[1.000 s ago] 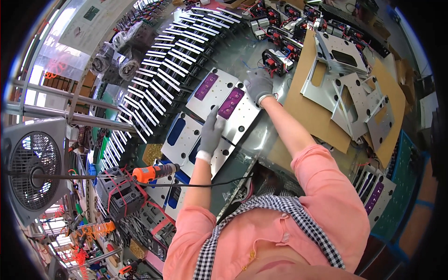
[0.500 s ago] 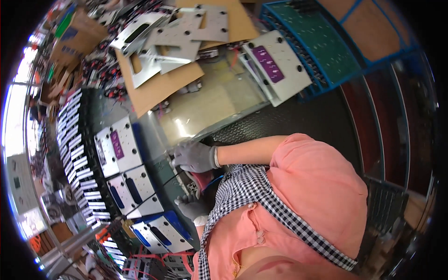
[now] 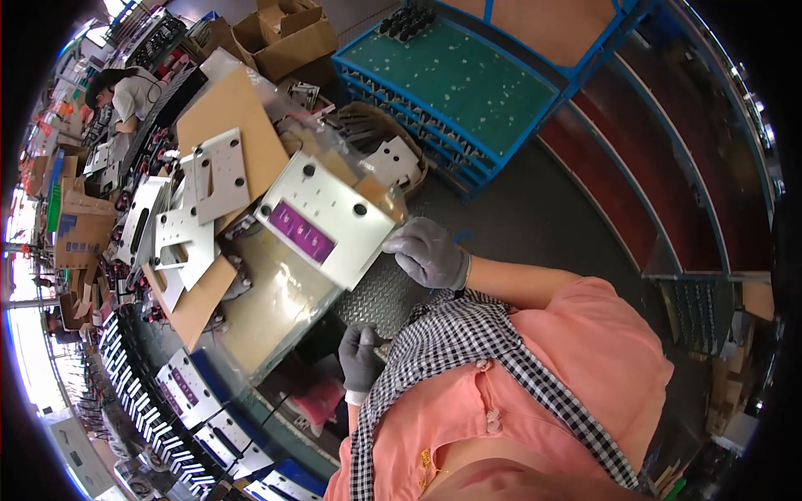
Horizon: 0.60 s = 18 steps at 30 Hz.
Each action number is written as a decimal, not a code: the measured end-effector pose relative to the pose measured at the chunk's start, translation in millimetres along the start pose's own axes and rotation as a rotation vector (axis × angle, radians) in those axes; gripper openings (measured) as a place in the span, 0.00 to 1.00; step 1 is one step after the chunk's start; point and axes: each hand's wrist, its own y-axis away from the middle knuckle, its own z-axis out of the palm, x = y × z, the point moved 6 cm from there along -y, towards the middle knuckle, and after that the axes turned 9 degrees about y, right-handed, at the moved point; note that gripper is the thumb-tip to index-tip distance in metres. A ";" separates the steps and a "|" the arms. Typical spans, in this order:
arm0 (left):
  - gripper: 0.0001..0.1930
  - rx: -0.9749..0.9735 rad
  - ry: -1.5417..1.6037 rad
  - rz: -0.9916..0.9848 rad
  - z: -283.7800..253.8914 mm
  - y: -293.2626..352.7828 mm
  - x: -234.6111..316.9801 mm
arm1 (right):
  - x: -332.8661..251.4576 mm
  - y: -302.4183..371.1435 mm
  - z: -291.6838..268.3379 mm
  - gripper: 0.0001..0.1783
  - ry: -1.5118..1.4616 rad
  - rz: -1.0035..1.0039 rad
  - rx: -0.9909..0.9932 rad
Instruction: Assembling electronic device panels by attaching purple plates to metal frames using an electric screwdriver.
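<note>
Head view: right hand [image 3: 430,253] grips the white panel's [image 3: 334,217] near edge, panel extending left.

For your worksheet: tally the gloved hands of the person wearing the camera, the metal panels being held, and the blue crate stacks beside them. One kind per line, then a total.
Gloved hands: 2, right hand and left hand
Held metal panel with purple label: 1
Blue crate stack: 1
Total: 4

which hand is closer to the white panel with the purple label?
Right. The right hand grips the corner of the white panel nearest the person. The left hand sits lower, close to the person's chest, apart from the panel.
</note>
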 end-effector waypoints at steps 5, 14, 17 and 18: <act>0.12 -0.087 -0.234 0.039 121.1 -66.7 -25.6 | 123.4 0.3 -25.0 0.15 0.047 -0.012 -0.208; 0.10 0.104 -0.219 0.270 272.3 -207.6 21.9 | 314.2 -1.8 -49.6 0.37 0.365 0.411 -0.481; 0.14 0.110 -0.452 0.550 331.1 -280.7 27.1 | 367.1 -19.9 -52.7 0.39 0.384 0.457 -0.447; 0.16 0.081 -0.535 0.581 358.3 -305.0 27.1 | 394.9 -28.2 -55.8 0.39 0.387 0.450 -0.452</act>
